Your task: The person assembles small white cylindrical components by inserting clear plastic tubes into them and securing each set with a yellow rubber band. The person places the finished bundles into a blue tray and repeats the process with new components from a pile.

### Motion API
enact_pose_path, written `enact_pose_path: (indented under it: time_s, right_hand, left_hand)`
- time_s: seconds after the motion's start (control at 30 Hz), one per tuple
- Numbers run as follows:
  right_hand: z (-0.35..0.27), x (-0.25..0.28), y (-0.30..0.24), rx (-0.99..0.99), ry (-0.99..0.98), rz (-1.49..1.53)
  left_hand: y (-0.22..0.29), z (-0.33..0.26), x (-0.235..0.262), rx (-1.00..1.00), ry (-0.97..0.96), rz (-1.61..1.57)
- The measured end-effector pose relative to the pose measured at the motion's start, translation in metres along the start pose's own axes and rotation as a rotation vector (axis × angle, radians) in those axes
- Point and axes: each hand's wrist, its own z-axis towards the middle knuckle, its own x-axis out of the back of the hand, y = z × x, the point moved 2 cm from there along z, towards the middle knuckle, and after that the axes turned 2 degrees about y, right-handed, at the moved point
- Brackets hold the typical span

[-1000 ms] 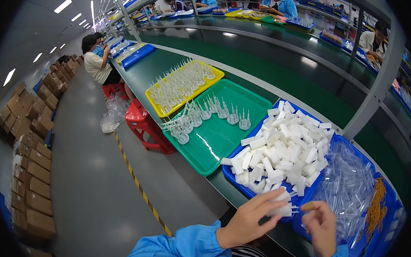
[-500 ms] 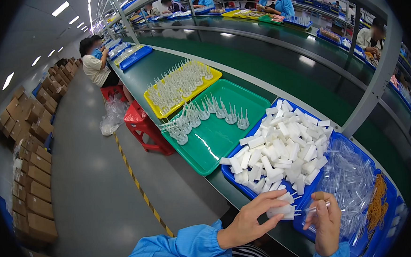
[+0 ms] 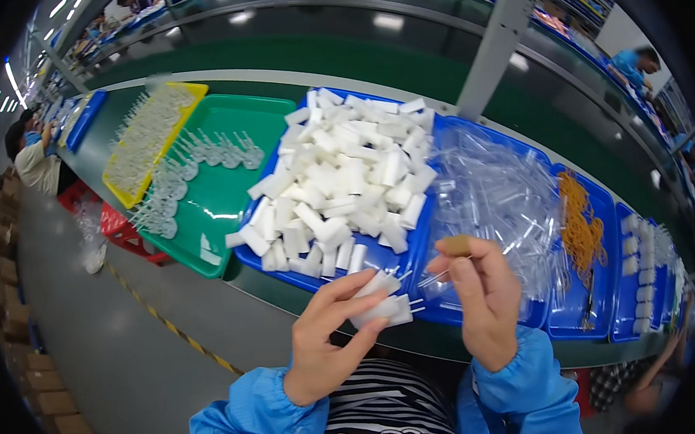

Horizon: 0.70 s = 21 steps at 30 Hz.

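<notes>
My left hand (image 3: 334, 329) is closed around a small bundle of white foam blocks (image 3: 384, 305), fingers above and thumb below. Several thin pale prongs jut from the bundle's right side. Just to the right, my right hand (image 3: 486, 300) pinches a thin clear tube (image 3: 433, 278) between thumb and index finger; its tip points at the bundle, with a small gap between. A brown wrap (image 3: 454, 246) covers part of that index finger. Beyond my left hand a blue tray (image 3: 291, 275) carries a heap of loose white foam blocks (image 3: 353, 173). Behind my right hand lies a pile of clear plastic tubes (image 3: 494, 200).
Left, a green tray (image 3: 237, 172) and a yellow tray (image 3: 193, 93) bear pronged clear pieces. Right, blue trays hold orange rubber bands (image 3: 583, 222) and white cylinders (image 3: 645, 294). A grey post (image 3: 500, 37) rises behind the trays. People sit farther along the bench.
The view has swung right, so the trays sit farther left and more trays show at the right. Both hands keep hold of the same things, close together.
</notes>
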Motion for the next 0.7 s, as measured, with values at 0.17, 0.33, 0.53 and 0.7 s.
enact_pose_path:
  time_s: [0.17, 0.33, 0.53, 0.7]
  right_hand:
    - [-0.007, 0.008, 0.004, 0.122, -0.024, -0.099]
    - [-0.01, 0.003, 0.009, 0.153, -0.035, -0.105]
    - [-0.018, -0.005, 0.014, 0.262, 0.06, -0.096]
    - [-0.016, 0.005, 0.023, 0.661, -0.018, -0.287]
  left_hand:
    - [-0.001, -0.001, -0.014, 0.036, -0.038, -0.053]
    - [-0.002, -0.002, -0.017, 0.071, -0.013, -0.112]
    - [0.001, 0.0, -0.02, 0.05, 0.018, -0.037]
    - [0.006, 0.001, -0.021, -0.067, -0.077, 0.022]
